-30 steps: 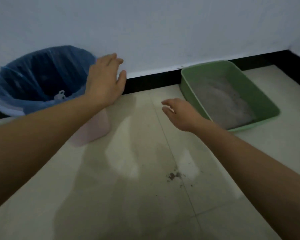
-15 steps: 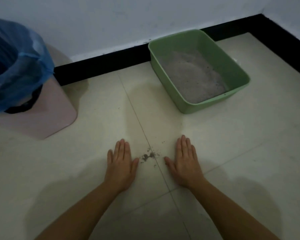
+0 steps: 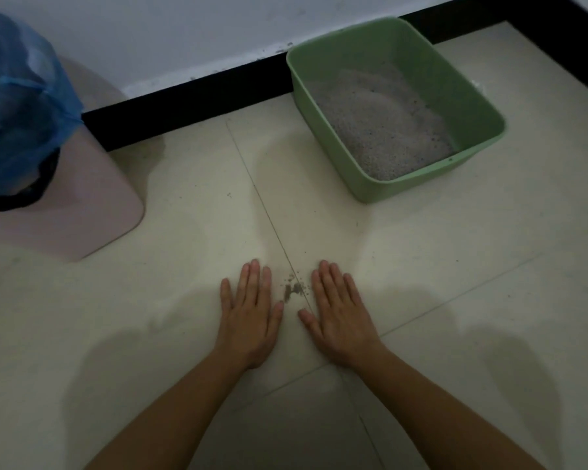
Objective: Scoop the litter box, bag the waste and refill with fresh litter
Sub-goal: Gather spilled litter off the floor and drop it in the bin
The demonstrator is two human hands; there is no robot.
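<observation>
Cream floor tiles [image 3: 438, 266] lie under both palms: the left hand [image 3: 248, 320] and right hand [image 3: 340, 317] rest flat, fingers straight and close together, holding nothing. Between them, on a tile joint, sits a small smear of spilled litter [image 3: 294, 290], loose and gritty, likely easier to sweep together than to pinch up. Further off to the right stands the green litter box [image 3: 418, 184], close to the black skirting [image 3: 190, 100], its grey litter [image 3: 381, 130] banked unevenly. It looks like stiff plastic, probably weighty, with grains that would slide; opposite rims, one per hand, seem the best hold. To the far left, the pink bin [image 3: 82, 215] carries a thin blue bag [image 3: 21, 113], soft and probably easy to tear, best gathered at its rim. No scoop is in view
</observation>
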